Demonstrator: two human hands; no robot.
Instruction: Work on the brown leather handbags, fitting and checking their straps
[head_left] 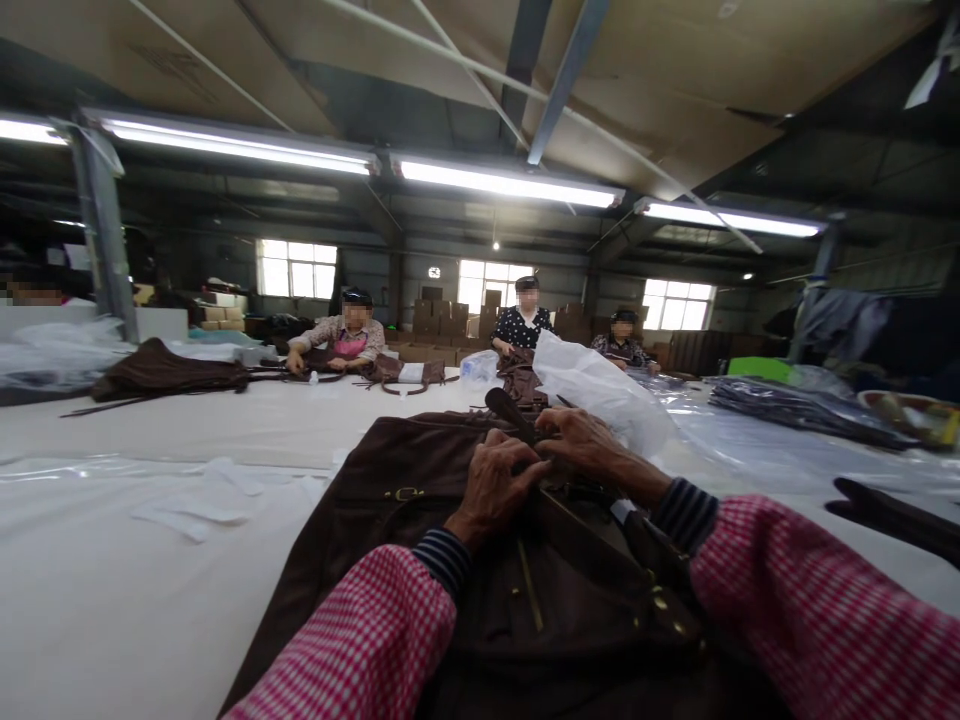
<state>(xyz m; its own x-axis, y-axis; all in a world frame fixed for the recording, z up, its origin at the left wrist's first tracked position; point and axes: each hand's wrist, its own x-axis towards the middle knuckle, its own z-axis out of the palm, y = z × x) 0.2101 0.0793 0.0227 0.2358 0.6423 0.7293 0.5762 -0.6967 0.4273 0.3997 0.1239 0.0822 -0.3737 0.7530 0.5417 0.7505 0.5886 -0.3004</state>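
Observation:
A large dark brown bag (345,520) with brass-coloured fittings and a zip lies on the white table in front of me. Over its upper part, my left hand (499,485) is closed in a pinch on a dark brown strap (510,412). The rounded end of this strap sticks up beyond my fingers. My right hand (592,450) grips the same strap from the right, its fingertips close to those of my left hand. What lies directly between the fingertips is partly hidden.
White paper strips (199,510) lie on the table (90,600) at left. A white plastic bag (600,390) stands behind my right hand. Other brown bags (172,370) and several co-workers are across the table. Dark straps (892,515) and stacked plastic-wrapped pieces (810,405) lie at right.

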